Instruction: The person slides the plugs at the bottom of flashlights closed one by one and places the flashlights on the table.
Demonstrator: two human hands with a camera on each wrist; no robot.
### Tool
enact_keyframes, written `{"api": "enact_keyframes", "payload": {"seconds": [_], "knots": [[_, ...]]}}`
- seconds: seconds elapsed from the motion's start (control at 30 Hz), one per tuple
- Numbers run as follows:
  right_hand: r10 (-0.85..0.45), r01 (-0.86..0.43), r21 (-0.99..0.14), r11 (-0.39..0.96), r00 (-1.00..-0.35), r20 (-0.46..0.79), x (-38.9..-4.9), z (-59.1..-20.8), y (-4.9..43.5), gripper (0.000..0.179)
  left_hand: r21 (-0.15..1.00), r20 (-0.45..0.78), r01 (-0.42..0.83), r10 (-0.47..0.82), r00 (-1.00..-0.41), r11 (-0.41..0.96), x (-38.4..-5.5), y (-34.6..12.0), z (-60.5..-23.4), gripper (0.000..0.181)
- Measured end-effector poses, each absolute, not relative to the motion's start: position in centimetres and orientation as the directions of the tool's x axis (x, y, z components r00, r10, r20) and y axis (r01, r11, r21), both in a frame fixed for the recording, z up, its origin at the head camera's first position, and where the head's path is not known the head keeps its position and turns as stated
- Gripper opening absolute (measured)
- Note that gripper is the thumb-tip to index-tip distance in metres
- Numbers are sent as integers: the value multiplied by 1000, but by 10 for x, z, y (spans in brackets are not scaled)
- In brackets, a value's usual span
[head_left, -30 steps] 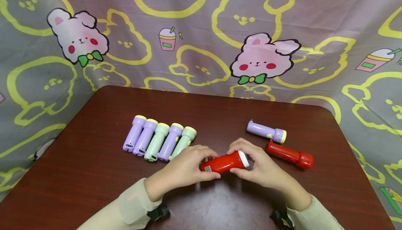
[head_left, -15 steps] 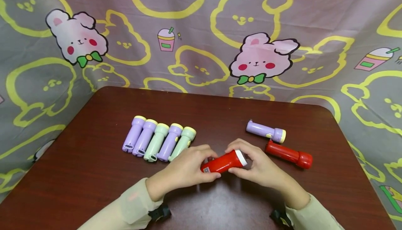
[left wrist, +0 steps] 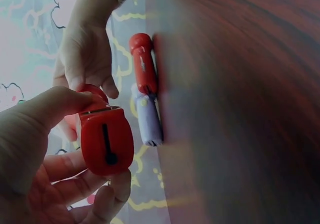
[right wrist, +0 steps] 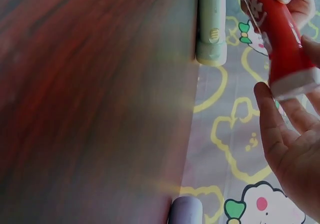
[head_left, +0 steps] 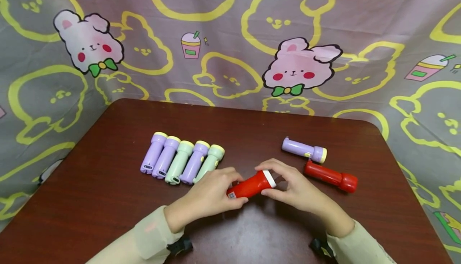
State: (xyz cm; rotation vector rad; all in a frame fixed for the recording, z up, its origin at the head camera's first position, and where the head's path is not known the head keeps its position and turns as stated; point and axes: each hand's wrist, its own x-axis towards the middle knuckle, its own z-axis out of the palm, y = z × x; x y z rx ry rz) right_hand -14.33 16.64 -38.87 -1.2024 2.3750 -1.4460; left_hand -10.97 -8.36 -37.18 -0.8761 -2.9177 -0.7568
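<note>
While seen from the head view, held just below frame centre over the dark wooden table (head_left: 108,184): a red flashlight (head_left: 250,185) with a white ring at its head, tilted up toward the right. Gripped at the tail end by the left hand (head_left: 210,194), fingers curled round the barrel; pinched at the ringed head by the right hand (head_left: 291,186), thumb below and fingers above. Left of centre, lined up side by side and touching, a row of five small flashlights (head_left: 181,158), purple and pale green. Right of centre, lying apart from the hands, a purple flashlight (head_left: 303,150) and just below it a second red flashlight (head_left: 330,176).

Shown only in the left wrist view: the black slide switch on the held flashlight's body. Shown only in the right wrist view, at upper right: the white ring nearly touching the right fingers, plus a green flashlight (right wrist: 211,23) at the top edge
</note>
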Motion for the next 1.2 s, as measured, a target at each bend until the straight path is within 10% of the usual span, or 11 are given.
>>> {"api": "enact_keyframes", "payload": {"seconds": [1.2], "knots": [[-426,-605,-597,526,-795,431,-159,-378,247,50,362,93,247,229,-969,899,-120,-122,-384,38]]}}
